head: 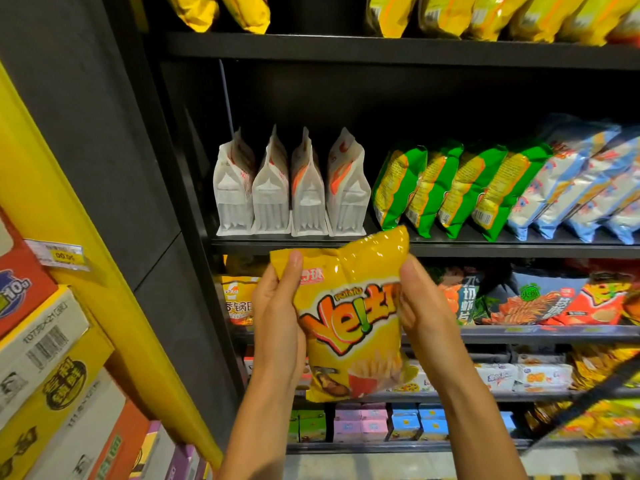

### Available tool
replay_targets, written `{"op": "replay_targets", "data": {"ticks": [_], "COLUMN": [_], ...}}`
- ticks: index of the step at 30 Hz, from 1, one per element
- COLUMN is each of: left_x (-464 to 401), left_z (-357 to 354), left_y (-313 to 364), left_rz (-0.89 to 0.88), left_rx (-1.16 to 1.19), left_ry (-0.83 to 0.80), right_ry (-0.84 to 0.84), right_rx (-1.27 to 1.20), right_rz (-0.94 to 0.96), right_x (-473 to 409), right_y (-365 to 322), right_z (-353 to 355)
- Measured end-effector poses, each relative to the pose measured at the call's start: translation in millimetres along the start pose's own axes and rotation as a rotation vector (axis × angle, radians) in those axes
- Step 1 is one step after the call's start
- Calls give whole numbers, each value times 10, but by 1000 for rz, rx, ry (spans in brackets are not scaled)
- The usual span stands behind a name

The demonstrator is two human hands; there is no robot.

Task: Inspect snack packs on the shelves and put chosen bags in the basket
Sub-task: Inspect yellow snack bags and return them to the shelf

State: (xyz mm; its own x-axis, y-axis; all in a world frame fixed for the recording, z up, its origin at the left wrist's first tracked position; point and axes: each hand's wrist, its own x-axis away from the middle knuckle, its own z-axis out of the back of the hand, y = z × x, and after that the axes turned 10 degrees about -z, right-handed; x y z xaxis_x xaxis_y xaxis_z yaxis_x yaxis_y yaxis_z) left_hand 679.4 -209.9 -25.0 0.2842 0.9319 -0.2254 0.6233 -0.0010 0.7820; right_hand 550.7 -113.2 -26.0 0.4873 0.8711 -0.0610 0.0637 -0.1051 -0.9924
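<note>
Both hands, left hand (277,323) and right hand (420,306), grip a yellow fries bag (349,317) before dark shelves (381,51).

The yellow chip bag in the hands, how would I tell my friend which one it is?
Start at the black shelf unit filled with snacks. In front of its middle shelves, the left hand and right hand grip the yellow chip bag by its sides. It is off the shelf, and its front shows big orange letters and a picture of fries.

Four white pouches (290,188), four green bags (453,188), one held yellow bag (349,317)
</note>
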Motion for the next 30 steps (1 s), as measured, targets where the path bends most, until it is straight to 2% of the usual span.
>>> {"op": "replay_targets", "data": {"ticks": [2, 4, 7, 10, 12, 15, 18, 21, 30], "left_x": [-38, -74, -114, -56, 22, 81, 79, 80, 119], "left_z": [-5, 29, 169, 310, 331, 279, 242, 234, 182], "left_y": [30, 36, -2, -95, -155, -178, -174, -179, -140], "left_rz": [1, -19, -64, 74, 162, 155, 97, 66, -10], "left_rx": [6, -57, -221, -371, -395, -444, -470, -466, -538], "left_ry": [15, -54, -313, -624, -763, -734, -644, -575, -615], "right_ry": [-64, -57, 93, 269, 347, 355, 233, 136, 168], "right_rx": [94, 134, 115, 54, 3, -26, -80, -33, 15], "right_rz": [-10, -3, 28, -36, -105, -156, -97, -69, -98], "right_x": [10, 28, 22, -26, -54, -92, -115, -115, -158], "right_y": [89, 138, 136, 182, 202, 265, 305, 300, 307], "right_z": [20, 9, 17, 103, 143, 184, 194, 178, 104]}}
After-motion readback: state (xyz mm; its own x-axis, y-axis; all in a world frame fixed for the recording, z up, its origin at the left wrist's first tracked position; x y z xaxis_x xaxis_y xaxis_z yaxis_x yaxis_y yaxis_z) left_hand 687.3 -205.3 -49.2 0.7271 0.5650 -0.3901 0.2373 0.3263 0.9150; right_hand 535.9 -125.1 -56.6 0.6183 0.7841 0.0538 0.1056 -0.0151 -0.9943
